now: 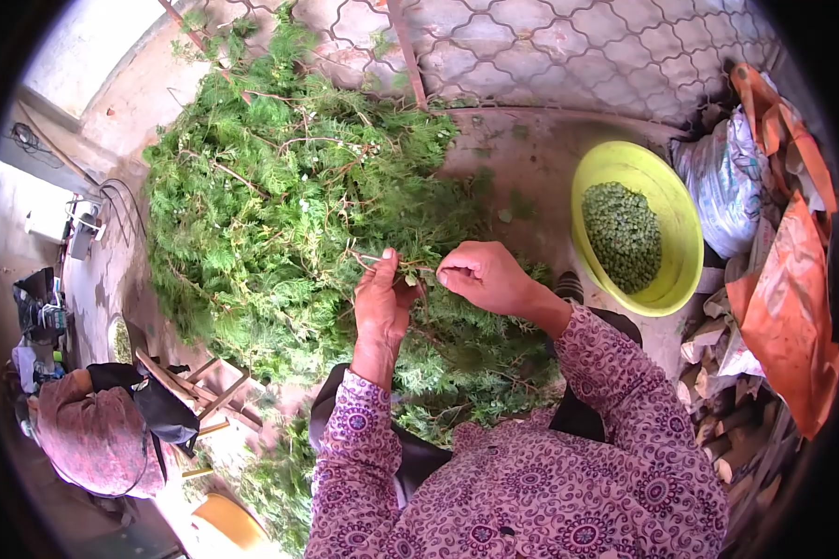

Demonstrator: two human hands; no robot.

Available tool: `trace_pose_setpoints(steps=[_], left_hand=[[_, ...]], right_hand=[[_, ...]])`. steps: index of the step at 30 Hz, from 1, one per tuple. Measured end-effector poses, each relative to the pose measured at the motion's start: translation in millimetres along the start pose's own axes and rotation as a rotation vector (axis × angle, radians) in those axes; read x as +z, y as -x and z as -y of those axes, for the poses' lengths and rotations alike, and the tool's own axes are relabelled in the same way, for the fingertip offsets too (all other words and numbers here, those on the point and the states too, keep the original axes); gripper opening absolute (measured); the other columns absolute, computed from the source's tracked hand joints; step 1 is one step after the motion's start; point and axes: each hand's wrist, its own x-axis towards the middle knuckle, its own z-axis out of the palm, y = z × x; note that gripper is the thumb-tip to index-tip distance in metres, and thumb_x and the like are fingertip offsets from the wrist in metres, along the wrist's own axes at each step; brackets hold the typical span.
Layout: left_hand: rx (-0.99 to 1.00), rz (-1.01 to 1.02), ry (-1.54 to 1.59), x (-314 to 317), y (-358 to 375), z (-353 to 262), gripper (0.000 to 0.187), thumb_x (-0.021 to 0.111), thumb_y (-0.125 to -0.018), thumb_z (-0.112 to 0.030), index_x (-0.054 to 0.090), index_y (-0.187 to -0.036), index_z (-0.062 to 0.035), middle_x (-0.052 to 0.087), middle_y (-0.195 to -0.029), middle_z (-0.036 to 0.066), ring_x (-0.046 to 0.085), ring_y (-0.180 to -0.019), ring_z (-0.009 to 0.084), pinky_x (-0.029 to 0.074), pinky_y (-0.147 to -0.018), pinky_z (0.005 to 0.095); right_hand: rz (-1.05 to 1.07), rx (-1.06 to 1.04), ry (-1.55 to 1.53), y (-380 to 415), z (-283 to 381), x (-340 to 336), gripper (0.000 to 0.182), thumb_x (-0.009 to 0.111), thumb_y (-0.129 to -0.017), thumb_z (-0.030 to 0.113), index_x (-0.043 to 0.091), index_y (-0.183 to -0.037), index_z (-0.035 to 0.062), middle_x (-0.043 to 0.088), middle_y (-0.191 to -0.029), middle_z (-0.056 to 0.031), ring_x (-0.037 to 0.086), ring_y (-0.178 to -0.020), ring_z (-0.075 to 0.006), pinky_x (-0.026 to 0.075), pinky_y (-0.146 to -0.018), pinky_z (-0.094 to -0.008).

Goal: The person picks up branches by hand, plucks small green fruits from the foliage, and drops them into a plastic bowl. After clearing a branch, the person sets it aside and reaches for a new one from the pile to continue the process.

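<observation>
My left hand (382,303) is closed on a thin twig (364,256) with a bit of greenery, above a large heap of cut green branches (252,205). Just to its right, my right hand (485,278) has its fingers pinched together at the other side of the sprig; what lies between those fingertips is too small to make out. A yellow-green basin (688,233) stands to the right of the heap, holding many small green cones or berries (622,236).
A wire mesh (550,47) runs behind the heap. At right are a white sack (722,186), orange sheeting (792,307) and stacked firewood (741,438). Another person (93,438) sits at lower left beside a wooden frame (222,399) and an orange basin (228,524).
</observation>
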Motion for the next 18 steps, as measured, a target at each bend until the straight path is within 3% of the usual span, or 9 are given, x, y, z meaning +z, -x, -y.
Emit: trace_pose_setpoints(steps=[5,7,8,11,13,18], left_hand=[[-0.02,0.064,-0.029,1.6,3.3,0.3,0.017,0.061,-0.081,-0.024,0.054,-0.087,-0.0095,0.057,-0.08,0.0,0.054,-0.069,0.0123,0.047,-0.054,0.0319],[-0.034,0.086,-0.035,1.9,6.0,-0.3,0.017,0.062,-0.081,-0.024,0.054,-0.087,-0.0098,0.057,-0.08,0.0,0.054,-0.071,0.0126,0.046,-0.055,0.0331],[-0.058,0.124,-0.028,0.3,5.8,-0.8,0.016,0.062,-0.081,-0.026,0.056,-0.087,-0.0121,0.057,-0.081,-0.001,0.053,-0.074,0.0134,0.044,-0.06,0.0342],[-0.096,0.165,-0.006,-0.4,7.0,-2.7,0.014,0.062,-0.08,-0.027,0.058,-0.086,-0.0148,0.058,-0.083,-0.002,0.052,-0.077,0.014,0.042,-0.066,0.0349],[-0.111,0.167,0.008,0.9,8.9,-4.7,0.013,0.062,-0.08,-0.027,0.059,-0.085,-0.0153,0.058,-0.083,-0.002,0.052,-0.077,0.0139,0.042,-0.066,0.0345],[-0.148,0.214,0.028,-3.0,10.3,-7.4,0.012,0.063,-0.079,-0.026,0.06,-0.084,-0.0151,0.06,-0.084,-0.003,0.053,-0.079,0.0129,0.042,-0.067,0.0323]], right_hand=[[-0.023,0.014,0.07,2.2,-4.5,-0.2,0.012,0.062,-0.073,0.012,0.06,-0.081,0.0037,0.053,-0.066,-0.0077,0.052,-0.057,-0.0148,0.04,-0.052,-0.0275],[0.027,0.091,0.008,3.8,-1.0,-1.6,0.013,0.061,-0.074,0.01,0.061,-0.086,0.0034,0.056,-0.072,-0.0068,0.054,-0.063,-0.0124,0.043,-0.056,-0.0261],[0.028,0.091,0.008,4.5,-2.3,-1.0,0.013,0.061,-0.074,0.01,0.061,-0.086,0.0034,0.056,-0.072,-0.0068,0.054,-0.063,-0.0124,0.043,-0.056,-0.0261],[0.002,0.177,-0.166,5.1,-9.9,4.5,0.022,0.061,-0.077,0.009,0.058,-0.097,0.0007,0.059,-0.082,-0.0057,0.054,-0.074,-0.0089,0.045,-0.066,-0.0244],[-0.007,0.375,-0.581,2.1,-14.1,7.8,0.032,0.06,-0.079,0.009,0.052,-0.107,-0.0033,0.058,-0.09,-0.0057,0.052,-0.082,-0.0076,0.044,-0.074,-0.0237],[0.116,0.398,-0.52,1.6,-7.2,0.0,0.037,0.062,-0.078,0.011,0.05,-0.109,-0.0044,0.058,-0.088,-0.0046,0.052,-0.08,-0.0075,0.043,-0.071,-0.0231]])
